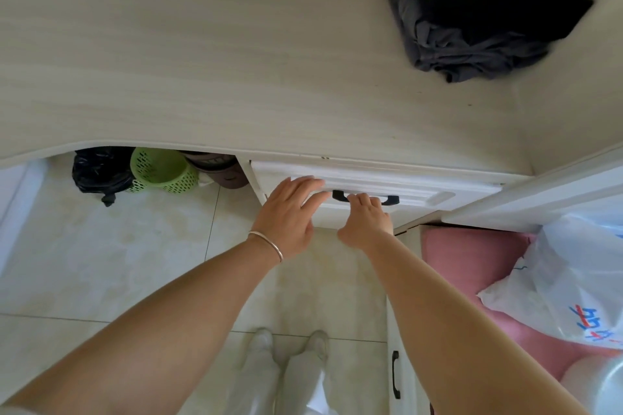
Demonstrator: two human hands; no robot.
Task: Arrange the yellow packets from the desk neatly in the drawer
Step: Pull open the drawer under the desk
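While right hand (365, 219) curls on drawer handle (391, 199), left hand (290, 212) flat, fingers spread

The only print in view stands on the white plastic bag (573, 280), to the right of the fingers (362, 200) on the drawer handle and nearer the person: large blue characters with a red stroke across them, cut off by the picture's edge and creased, so no word can be read.

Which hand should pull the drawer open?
The right hand: its fingers already curl on the black handle of the shut drawer. The left hand only lies flat on the drawer front.
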